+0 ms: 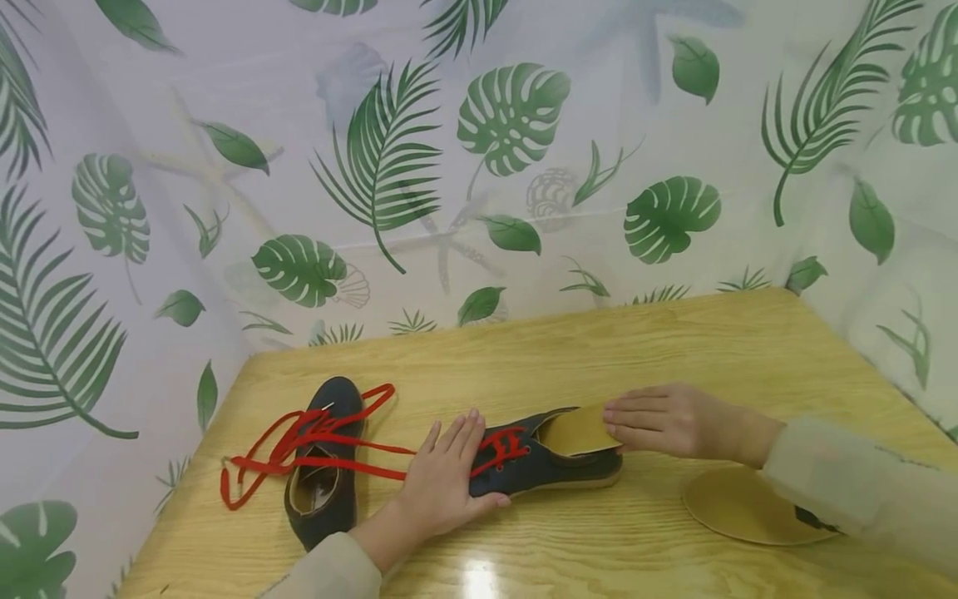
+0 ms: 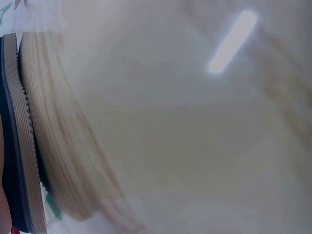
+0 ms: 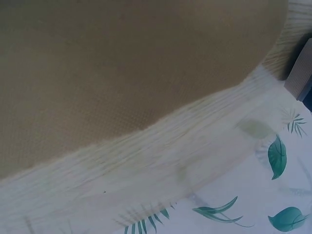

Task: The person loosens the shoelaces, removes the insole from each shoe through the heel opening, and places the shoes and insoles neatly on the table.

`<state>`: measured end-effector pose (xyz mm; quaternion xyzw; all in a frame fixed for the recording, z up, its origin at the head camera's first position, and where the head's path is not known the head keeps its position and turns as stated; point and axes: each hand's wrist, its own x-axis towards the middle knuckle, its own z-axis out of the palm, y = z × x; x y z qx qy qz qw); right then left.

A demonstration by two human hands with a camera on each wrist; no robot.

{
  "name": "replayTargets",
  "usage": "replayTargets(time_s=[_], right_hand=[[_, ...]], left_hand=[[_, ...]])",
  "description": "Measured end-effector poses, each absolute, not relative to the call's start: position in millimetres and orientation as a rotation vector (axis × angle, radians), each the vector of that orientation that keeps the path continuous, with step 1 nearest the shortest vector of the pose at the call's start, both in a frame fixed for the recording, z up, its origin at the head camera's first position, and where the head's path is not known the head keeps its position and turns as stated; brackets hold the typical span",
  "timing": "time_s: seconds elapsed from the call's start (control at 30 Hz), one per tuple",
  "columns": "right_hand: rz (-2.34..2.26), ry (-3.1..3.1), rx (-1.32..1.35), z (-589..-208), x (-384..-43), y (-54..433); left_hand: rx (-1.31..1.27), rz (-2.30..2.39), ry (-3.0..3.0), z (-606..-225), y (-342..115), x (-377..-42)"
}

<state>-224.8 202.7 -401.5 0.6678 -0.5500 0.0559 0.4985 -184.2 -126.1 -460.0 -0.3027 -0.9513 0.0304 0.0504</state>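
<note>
A dark blue shoe (image 1: 557, 472) with red laces lies on its sole in the middle, toe to the left. My left hand (image 1: 441, 478) rests on its toe end, fingers straight and spread, thumb along the near side. In the left wrist view the shoe's ribbed sole (image 2: 24, 131) shows at the left edge. A tan insole (image 1: 576, 430) sits partly inside the shoe's opening. My right hand (image 1: 677, 420) holds the insole's heel end, fingers together on top; the thumb is hidden. Below the right forearm lies another tan insole (image 1: 748, 503), large in the right wrist view (image 3: 122, 73).
On the left stands a second dark blue shoe (image 1: 329, 507), with loose red laces (image 1: 280, 453) heaped over it and trailing to the first shoe. The wood-grain table (image 1: 524, 358) ends at a leaf-patterned cloth (image 1: 599, 125) behind and at both sides.
</note>
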Motion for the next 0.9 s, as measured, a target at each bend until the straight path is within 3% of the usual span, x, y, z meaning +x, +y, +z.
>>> replayTargets(time_s=[0.9], right_hand=[[0.133, -1.412, 1.602, -386, -219, 240]], left_hand=[[-0.932, 0.042, -2.904, -458, -125, -183]])
